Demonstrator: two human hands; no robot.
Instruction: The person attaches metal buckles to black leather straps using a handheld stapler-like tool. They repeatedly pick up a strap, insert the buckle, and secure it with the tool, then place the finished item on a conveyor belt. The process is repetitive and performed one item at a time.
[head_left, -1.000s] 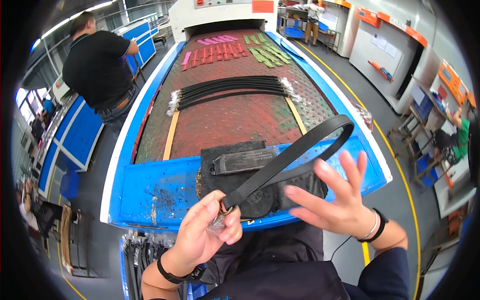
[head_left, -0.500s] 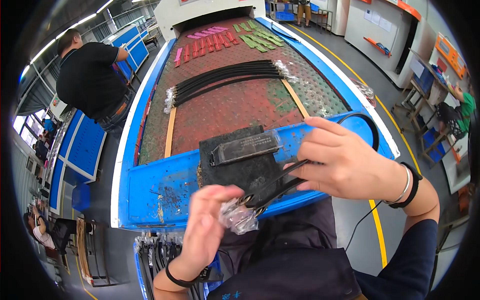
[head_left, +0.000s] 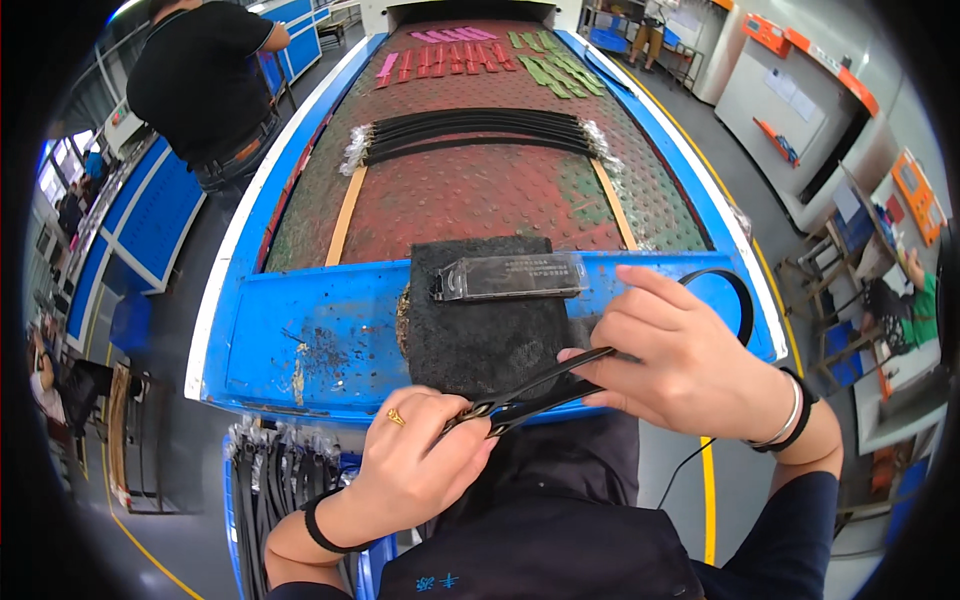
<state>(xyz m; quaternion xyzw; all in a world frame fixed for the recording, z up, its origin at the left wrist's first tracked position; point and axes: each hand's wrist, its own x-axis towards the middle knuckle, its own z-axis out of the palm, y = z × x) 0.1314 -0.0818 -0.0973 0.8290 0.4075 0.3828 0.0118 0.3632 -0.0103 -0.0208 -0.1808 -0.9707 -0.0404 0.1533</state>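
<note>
Black belt (head_left: 560,375), stretched wide a second ago, is now folded double over the table's (head_left: 300,330) near edge; left hand (head_left: 415,470) pinches its end, right hand (head_left: 690,365) clasps the loop.

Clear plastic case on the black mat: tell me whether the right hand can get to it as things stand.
Probably yes. The clear plastic case lies uncovered just ahead of the right hand, but that hand is gripping the black belt.
</note>
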